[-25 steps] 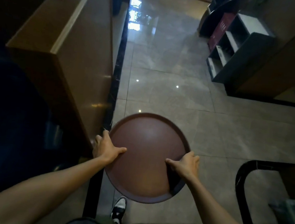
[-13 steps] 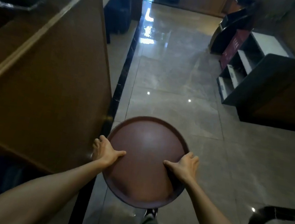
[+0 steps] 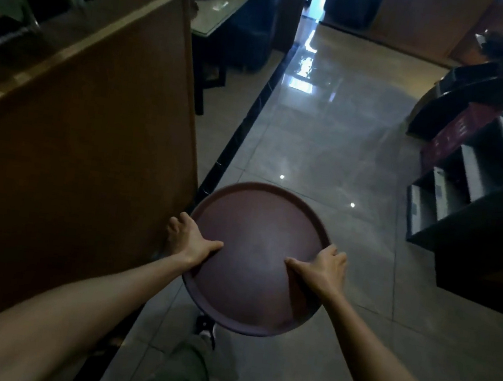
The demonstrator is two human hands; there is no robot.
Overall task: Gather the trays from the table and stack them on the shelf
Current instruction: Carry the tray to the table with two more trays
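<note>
Both hands clamped on one round brown tray (image 3: 251,274), held out in front at about waist level over the tiled floor (image 3: 329,156). I see only this single tray; can't tell if more are stacked under it.

Left hand (image 3: 193,242) grips the left rim: thumb lies flat on the top surface pointing inward, the other fingers curl over the edge and go under, so their tips are hidden. Right hand (image 3: 324,270) mirrors it on the right rim, thumb stretched across the top toward centre, fingers wrapped round the edge. Neither grip is loose as far as I can see; both palms press the rim.

Both forearms are bare, extended forward and converging on the tray, wrists roughly straight. Tray looks near level, maybe tipped slightly toward the camera.

Left of the tray, just beside the left hand, stands a wooden partition (image 3: 82,140); a dark floor strip (image 3: 238,136) runs along its base. A dark open shelf unit (image 3: 470,188) stands at the right, well apart from the tray. One shoe (image 3: 206,329) shows below the tray's near edge, with an olive trouser leg (image 3: 186,371) beneath it.
</note>
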